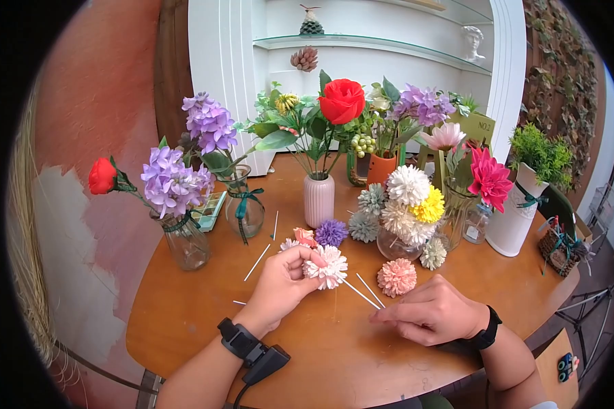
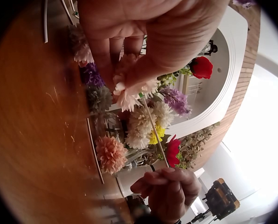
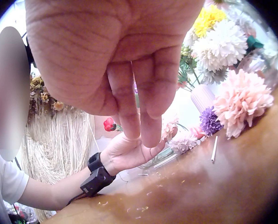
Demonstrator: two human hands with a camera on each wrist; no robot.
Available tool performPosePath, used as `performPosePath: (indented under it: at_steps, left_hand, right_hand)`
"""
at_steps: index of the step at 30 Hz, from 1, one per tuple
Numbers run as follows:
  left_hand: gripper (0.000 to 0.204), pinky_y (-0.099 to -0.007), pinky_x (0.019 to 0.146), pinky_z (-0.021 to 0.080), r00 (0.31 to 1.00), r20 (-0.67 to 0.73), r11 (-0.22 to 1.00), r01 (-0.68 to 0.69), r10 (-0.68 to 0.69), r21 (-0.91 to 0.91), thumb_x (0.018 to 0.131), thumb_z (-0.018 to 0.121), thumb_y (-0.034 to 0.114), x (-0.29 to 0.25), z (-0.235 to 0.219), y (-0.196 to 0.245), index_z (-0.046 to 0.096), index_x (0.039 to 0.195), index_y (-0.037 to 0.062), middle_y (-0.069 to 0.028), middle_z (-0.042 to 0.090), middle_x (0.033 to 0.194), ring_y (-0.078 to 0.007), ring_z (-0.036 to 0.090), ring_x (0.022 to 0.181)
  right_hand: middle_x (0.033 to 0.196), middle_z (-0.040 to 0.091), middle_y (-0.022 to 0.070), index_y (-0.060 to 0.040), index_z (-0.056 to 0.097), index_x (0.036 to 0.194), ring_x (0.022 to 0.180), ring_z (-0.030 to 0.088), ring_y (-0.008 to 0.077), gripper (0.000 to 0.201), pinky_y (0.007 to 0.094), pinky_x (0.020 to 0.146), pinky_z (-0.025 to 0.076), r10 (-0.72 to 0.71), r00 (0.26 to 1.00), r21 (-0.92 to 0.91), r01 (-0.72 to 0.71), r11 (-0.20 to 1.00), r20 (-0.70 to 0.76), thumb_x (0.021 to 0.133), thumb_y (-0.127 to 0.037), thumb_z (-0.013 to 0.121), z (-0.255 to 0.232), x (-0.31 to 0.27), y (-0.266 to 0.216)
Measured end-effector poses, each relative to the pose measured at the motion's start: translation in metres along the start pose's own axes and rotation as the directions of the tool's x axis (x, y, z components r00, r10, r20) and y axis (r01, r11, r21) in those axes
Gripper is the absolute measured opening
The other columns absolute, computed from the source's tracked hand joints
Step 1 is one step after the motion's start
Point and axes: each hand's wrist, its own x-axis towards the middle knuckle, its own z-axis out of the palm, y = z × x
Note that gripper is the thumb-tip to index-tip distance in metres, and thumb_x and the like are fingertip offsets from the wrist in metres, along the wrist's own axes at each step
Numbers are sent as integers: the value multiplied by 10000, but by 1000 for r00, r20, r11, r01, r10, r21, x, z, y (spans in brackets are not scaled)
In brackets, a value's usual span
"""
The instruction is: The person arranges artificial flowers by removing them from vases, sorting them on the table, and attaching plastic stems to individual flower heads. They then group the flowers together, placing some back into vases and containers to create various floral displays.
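Observation:
My left hand point(image 1: 280, 288) pinches a pale pink-white flower head point(image 1: 329, 267) above the table. A thin white stick point(image 1: 359, 294) runs from under that flower to the fingertips of my right hand point(image 1: 433, 312), which pinch its far end. In the left wrist view the stick point(image 2: 154, 126) meets a small green spot at the flower's base point(image 2: 128, 95), and my right hand point(image 2: 169, 191) grips the other end. The right wrist view shows my right hand point(image 3: 125, 70) large in front, hiding most of the stick.
A salmon flower head point(image 1: 397, 277) and a second white stick point(image 1: 370, 290) lie between my hands. A purple flower head point(image 1: 331, 233) is behind the left hand, with more sticks point(image 1: 256, 262) to its left. Vases stand behind, including a pink one point(image 1: 318, 201) and a round glass one point(image 1: 397, 245).

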Motion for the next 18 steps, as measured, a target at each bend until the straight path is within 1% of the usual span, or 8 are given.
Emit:
performPosePath:
  at_steps: [1,2,9,11,13,15,17,18]
  left_hand:
    - [212,-251,850,512,1000,4,1000,-5,5,4,824,615,-121,0,0,0,561,975,18,-53,619,999,-120,627,945]
    - [211,-252,851,513,1000,8,1000,-10,10,7,824,617,-120,0,0,0,562,973,18,-52,619,999,-122,628,945]
    - [201,-260,854,519,1000,3,1000,-4,4,23,825,624,-113,0,0,0,562,964,17,-60,626,1002,-131,635,948]
    - [221,-246,850,517,1000,0,1000,13,-13,16,807,592,-153,0,0,0,576,956,10,-54,628,1019,-126,633,964]
    - [221,-246,849,517,1000,1,1000,12,-12,21,808,591,-153,0,0,-1,576,957,11,-54,628,1019,-125,633,964]
    - [221,-246,847,518,1000,3,1000,11,-11,27,809,590,-152,0,0,-1,577,958,11,-54,628,1019,-125,632,965]
    - [208,-261,851,523,1000,7,1000,6,-7,29,815,626,-121,0,0,0,564,961,13,-64,629,995,-136,643,939]
    - [208,-261,851,523,1000,8,1000,6,-7,29,815,626,-121,0,0,0,564,961,13,-64,629,995,-136,643,939]
  right_hand:
    - [796,700,28,-90,689,1039,601,642,190,284,291,552,535,19,999,-13,-19,1000,43,767,-36,627,-1,0,-1]
    - [796,700,28,-90,689,1039,601,642,190,284,291,552,535,20,999,-13,-19,1000,42,767,-36,627,-2,0,-1]
    - [760,687,25,-97,687,1046,582,631,184,289,290,527,520,19,999,-21,-18,1000,39,770,-35,628,-1,0,-1]
    - [756,686,26,-97,687,1047,580,630,184,289,289,525,519,20,999,-23,-19,1000,39,770,-36,629,1,-1,0]
    - [610,599,61,-96,679,1060,505,582,225,312,329,455,477,-3,1000,6,3,1000,-12,753,-64,629,4,-1,2]
    - [628,614,53,-97,671,1084,512,589,219,328,325,457,481,-4,1000,3,4,1000,-16,761,-62,628,3,-1,2]
    - [647,629,46,-97,662,1109,519,596,214,345,320,459,484,-4,1000,-1,4,1000,-21,768,-60,626,4,0,2]
    - [674,646,34,-96,650,1134,526,604,207,351,315,462,488,-6,998,1,6,1000,-63,785,-64,629,7,0,2]
